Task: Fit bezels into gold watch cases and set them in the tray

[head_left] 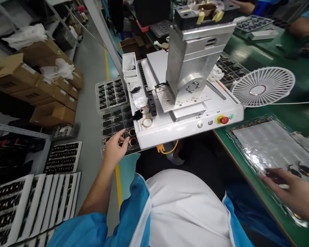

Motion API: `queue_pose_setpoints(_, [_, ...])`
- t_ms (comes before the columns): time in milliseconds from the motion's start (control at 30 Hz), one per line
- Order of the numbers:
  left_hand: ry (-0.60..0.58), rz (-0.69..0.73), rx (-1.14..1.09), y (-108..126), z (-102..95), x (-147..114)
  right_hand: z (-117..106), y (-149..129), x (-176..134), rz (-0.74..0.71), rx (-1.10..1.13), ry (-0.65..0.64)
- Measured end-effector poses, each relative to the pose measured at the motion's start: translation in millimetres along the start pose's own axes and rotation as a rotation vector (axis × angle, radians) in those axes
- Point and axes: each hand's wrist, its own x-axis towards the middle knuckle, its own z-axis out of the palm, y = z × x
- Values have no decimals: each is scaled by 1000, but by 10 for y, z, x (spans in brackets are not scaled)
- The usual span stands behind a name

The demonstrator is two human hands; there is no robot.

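Note:
My left hand (pixel 114 147) reaches over a clear compartment tray (pixel 103 120) left of the white machine. Its thumb and forefinger are apart, beside gold-rimmed round watch cases (pixel 133 141) in the tray's near pockets. Whether the fingertips touch one cannot be made out. At the right, my right hand (pixel 296 192), blurred by motion, has its fingers round a dark round part (pixel 275 176) above a clear plastic tray (pixel 249 154). Dark round pieces with gold edges (pixel 305 169) lie in that tray near the hand. Two gold-coloured rings (pixel 147 121) rest on the machine's left corner.
The white machine (pixel 167 132) with a metal upright (pixel 187 65) and red stop button (pixel 224 120) stands ahead. A white fan (pixel 264 85) is right of it. Cartons (pixel 54 113) and racked trays (pixel 48 192) line the left. Co-workers' arms (pixel 302 25) show at the upper right.

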Motion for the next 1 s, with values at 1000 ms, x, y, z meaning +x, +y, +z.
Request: queue_pose_setpoints(1000, [293,688,-399,1178,-903,874,-2927,-3108,2157,-1084,282,320])
